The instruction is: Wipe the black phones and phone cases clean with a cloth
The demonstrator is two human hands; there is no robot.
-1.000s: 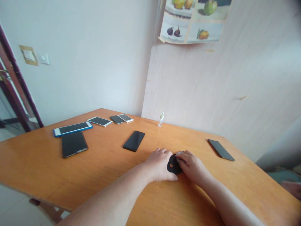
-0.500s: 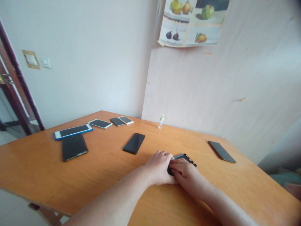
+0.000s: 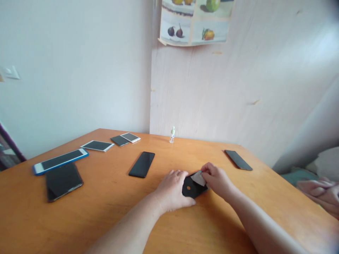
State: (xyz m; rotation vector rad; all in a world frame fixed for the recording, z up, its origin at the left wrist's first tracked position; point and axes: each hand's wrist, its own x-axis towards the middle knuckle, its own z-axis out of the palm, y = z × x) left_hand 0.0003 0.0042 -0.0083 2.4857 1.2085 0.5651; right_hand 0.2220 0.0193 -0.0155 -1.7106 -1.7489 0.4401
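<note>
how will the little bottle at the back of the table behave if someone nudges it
The bottle may tip easily, since it stands upright and is tall for its narrow base. Once over, it could roll, as its body looks rounded. It is probably light, being small and partly see-through.

We can read no text, brand, number or sign anywhere. On the small bottle we see a bluish patch, too small and blurred for us to make out any letters or figures. We find no legible marking on the black case, on the black phone, on the blue-cased phone or on the sheet of fruit paintings.
</note>
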